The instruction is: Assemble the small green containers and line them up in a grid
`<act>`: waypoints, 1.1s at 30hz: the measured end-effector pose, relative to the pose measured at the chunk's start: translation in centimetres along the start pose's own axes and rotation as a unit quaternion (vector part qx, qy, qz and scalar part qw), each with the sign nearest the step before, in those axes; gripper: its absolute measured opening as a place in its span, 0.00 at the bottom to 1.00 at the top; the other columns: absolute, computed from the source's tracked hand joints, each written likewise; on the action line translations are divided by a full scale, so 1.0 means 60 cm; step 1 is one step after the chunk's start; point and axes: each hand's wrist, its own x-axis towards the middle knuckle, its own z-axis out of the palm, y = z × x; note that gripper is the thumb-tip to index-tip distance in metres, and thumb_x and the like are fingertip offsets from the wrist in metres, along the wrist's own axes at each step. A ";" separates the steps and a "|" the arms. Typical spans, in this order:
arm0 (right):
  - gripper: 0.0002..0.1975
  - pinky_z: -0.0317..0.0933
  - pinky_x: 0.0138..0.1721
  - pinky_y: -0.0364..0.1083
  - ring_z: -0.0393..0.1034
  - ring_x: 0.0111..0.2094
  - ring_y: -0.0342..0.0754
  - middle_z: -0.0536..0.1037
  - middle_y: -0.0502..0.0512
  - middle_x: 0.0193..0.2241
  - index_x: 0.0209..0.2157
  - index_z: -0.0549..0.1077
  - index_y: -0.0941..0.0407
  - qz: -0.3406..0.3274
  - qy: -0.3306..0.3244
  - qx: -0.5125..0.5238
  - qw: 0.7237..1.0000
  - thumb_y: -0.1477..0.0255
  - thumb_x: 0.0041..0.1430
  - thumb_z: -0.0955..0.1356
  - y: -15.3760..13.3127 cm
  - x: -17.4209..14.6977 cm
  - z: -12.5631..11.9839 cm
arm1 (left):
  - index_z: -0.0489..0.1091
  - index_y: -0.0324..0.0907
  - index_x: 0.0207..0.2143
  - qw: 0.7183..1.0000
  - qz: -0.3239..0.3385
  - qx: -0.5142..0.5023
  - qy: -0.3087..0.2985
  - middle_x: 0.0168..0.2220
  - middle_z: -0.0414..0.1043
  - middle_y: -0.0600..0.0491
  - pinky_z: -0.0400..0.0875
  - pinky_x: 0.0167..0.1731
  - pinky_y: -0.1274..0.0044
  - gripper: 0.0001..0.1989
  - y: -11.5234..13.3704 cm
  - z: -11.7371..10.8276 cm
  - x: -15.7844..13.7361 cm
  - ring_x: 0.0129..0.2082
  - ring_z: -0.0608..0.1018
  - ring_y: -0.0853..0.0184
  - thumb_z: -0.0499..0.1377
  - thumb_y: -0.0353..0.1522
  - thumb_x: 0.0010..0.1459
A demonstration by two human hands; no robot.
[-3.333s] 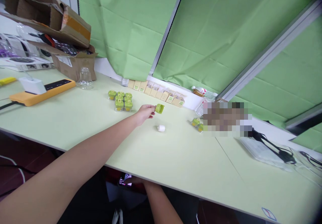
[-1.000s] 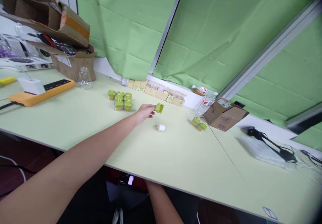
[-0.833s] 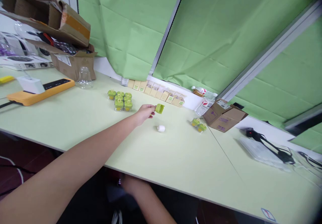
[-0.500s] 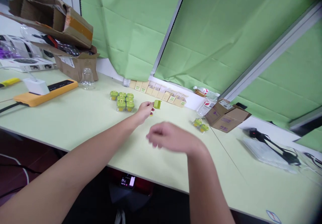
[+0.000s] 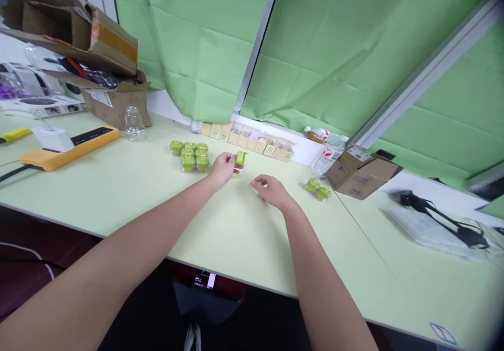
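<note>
My left hand (image 5: 222, 170) is closed around a small clear box with a green lid (image 5: 241, 158). The lid stands tilted up above the fingers, and a bit of the see-through body with yellow in it shows below them. To the right and a little nearer, my right hand (image 5: 271, 189) is above the table with thumb and forefinger brought together; whether something small is between them I cannot make out. Several like boxes with green lids (image 5: 188, 159) stand grouped left of my left hand. Two more green-lidded boxes (image 5: 318, 189) are right of my right hand.
Small cardboard boxes (image 5: 244, 138) line the wall. Plastic bottles (image 5: 326, 159) and a carton (image 5: 360, 172) stand at the right; a black cabled device (image 5: 444, 219) lies beyond. At left are an orange power strip (image 5: 71, 148), a clear jar (image 5: 133, 125) and stacked cartons (image 5: 114, 101).
My right hand has moved forward and its fingers have drawn together. The box in my left hand has turned slightly, so its green lid sits closer to the fingers.
</note>
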 end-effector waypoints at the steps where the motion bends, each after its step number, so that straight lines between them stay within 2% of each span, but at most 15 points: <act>1: 0.14 0.62 0.26 0.43 0.64 0.19 0.39 0.73 0.50 0.30 0.37 0.72 0.54 0.006 0.013 0.069 0.998 0.59 0.54 0.70 0.007 0.005 -0.004 | 0.64 0.39 0.32 1.000 0.003 0.007 -0.006 0.31 0.73 0.52 0.73 0.27 0.78 0.08 -0.002 0.001 -0.001 0.28 0.80 0.69 0.55 0.34 0.64; 4: 0.21 0.63 0.25 0.42 0.64 0.20 0.38 0.72 0.47 0.27 0.39 0.70 0.54 0.008 0.041 0.259 0.965 0.60 0.47 0.75 0.015 0.015 -0.006 | 0.63 0.39 0.32 0.999 0.021 0.037 -0.025 0.30 0.72 0.53 0.73 0.26 0.79 0.08 -0.009 0.003 -0.003 0.28 0.80 0.69 0.54 0.33 0.64; 7: 0.22 0.64 0.25 0.42 0.71 0.25 0.42 0.74 0.50 0.30 0.39 0.70 0.54 0.001 0.059 0.353 0.934 0.57 0.47 0.74 0.004 0.017 0.004 | 0.63 0.40 0.32 0.995 0.046 0.072 -0.048 0.29 0.72 0.53 0.73 0.25 0.79 0.07 -0.012 0.005 -0.008 0.27 0.80 0.69 0.54 0.32 0.64; 11: 0.24 0.70 0.32 0.44 0.75 0.32 0.45 0.77 0.53 0.37 0.41 0.72 0.54 -0.039 0.067 0.363 0.928 0.57 0.46 0.75 -0.012 0.016 0.029 | 0.62 0.40 0.31 0.990 0.069 0.094 -0.075 0.27 0.71 0.55 0.73 0.24 0.79 0.07 -0.014 0.006 -0.014 0.23 0.78 0.71 0.54 0.31 0.64; 16: 0.24 0.72 0.38 0.48 0.75 0.30 0.44 0.77 0.52 0.35 0.41 0.72 0.55 -0.048 0.103 0.378 0.919 0.58 0.45 0.76 -0.011 0.022 0.048 | 0.63 0.40 0.31 0.988 0.081 0.105 -0.083 0.25 0.71 0.55 0.72 0.24 0.79 0.08 -0.021 0.002 -0.013 0.21 0.77 0.71 0.57 0.33 0.62; 21: 0.23 0.72 0.40 0.48 0.74 0.30 0.43 0.77 0.51 0.32 0.41 0.72 0.56 -0.044 0.106 0.385 0.916 0.60 0.45 0.76 -0.010 0.021 0.048 | 0.64 0.40 0.31 0.992 0.064 0.042 -0.097 0.25 0.71 0.55 0.75 0.28 0.77 0.11 -0.019 0.003 -0.015 0.23 0.77 0.71 0.60 0.37 0.60; 27: 0.23 0.71 0.43 0.49 0.74 0.31 0.43 0.77 0.51 0.32 0.41 0.72 0.55 -0.037 0.100 0.414 0.904 0.62 0.44 0.76 -0.015 0.017 0.047 | 0.65 0.39 0.32 0.996 0.011 -0.005 -0.094 0.30 0.72 0.54 0.74 0.27 0.78 0.09 -0.002 0.008 -0.028 0.28 0.79 0.69 0.60 0.36 0.59; 33: 0.23 0.70 0.46 0.49 0.75 0.35 0.45 0.78 0.52 0.36 0.42 0.73 0.55 -0.048 0.081 0.465 0.880 0.67 0.42 0.77 -0.021 0.013 0.044 | 0.68 0.39 0.32 0.999 0.006 0.001 -0.054 0.33 0.75 0.51 0.74 0.28 0.77 0.10 -0.007 0.004 -0.017 0.31 0.80 0.67 0.61 0.37 0.58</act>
